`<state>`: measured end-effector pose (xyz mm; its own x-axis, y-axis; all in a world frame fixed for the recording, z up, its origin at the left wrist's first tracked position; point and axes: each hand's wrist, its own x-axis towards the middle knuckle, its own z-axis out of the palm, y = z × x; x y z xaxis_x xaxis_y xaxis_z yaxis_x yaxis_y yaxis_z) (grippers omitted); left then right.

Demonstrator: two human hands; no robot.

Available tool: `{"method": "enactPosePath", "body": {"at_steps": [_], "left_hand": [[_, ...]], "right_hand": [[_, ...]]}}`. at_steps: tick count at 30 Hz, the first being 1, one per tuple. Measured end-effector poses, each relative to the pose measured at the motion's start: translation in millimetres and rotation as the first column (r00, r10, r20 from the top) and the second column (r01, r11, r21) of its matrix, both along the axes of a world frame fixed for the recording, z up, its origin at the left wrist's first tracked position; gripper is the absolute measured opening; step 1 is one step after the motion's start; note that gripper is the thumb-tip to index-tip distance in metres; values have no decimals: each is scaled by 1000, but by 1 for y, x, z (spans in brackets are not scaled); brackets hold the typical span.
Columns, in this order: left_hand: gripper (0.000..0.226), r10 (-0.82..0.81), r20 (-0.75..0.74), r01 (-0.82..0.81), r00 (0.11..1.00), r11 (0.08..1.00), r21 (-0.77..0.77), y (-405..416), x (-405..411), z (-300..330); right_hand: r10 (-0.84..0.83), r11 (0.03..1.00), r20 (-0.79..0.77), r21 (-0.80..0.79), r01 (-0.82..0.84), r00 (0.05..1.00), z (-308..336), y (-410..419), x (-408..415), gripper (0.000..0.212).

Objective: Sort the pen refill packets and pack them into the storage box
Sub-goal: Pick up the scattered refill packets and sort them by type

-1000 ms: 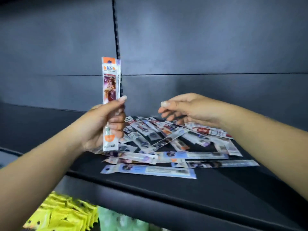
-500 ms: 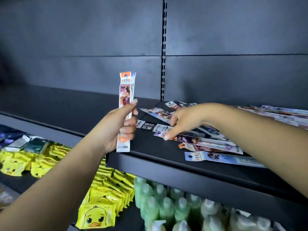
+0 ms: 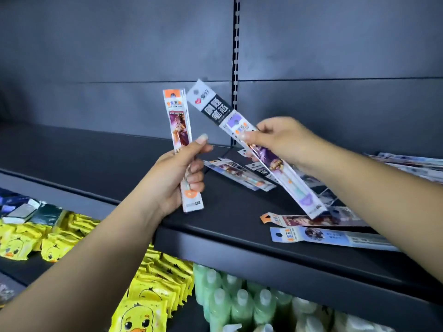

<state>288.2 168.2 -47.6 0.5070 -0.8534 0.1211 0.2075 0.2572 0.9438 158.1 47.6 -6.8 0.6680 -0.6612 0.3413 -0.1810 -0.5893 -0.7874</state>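
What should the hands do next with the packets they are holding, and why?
Probably compare them, then tuck the purple packet in the right hand against the orange stack gripped by the left hand only if they match. Both are lifted side by side above the shelf, and no storage box is in view.

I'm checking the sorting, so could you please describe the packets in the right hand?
The right hand pinches two long, glossy plastic refill packets near their upper third, tilted with tops up-left, lifted clear above the dark shelf. The front one shows a purple header and character art; the one behind carries a white-and-black header with a hang hole.
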Motion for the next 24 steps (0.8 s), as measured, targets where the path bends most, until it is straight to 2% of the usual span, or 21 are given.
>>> {"method": "enactPosePath", "body": {"at_steps": [3,6,8,12,14,17,21,24], "left_hand": [[22,-13,65,18,998,996,-84,-18,-8,21],[17,-36,64,48,997,982,-183,-43,-19,42],[13,-76,51,85,996,975,-207,-59,-28,49],[10,-201,84,215,976,946,-240,-84,-46,54],[17,-274,115,294,955,928,-229,-90,-51,55],[16,-343,148,368,928,905,-215,-99,-58,54],[16,-369,165,400,915,889,-226,-112,-54,53],[19,-397,224,439,890,880,-184,-120,-48,44]], "right_hand": [[-54,995,373,95,19,926,13,3,0,19],[-112,993,575,102,65,811,20,2,-8,11],[-109,994,590,90,69,800,12,1,-19,8],[-118,993,458,33,116,881,-20,-4,-42,10],[-98,994,455,9,105,885,-27,-5,-47,13],[-130,988,512,-8,156,849,-19,-9,-51,14],[-238,930,591,-90,357,771,4,-23,-56,15],[-261,914,562,-118,388,785,6,-36,-59,25]]}}
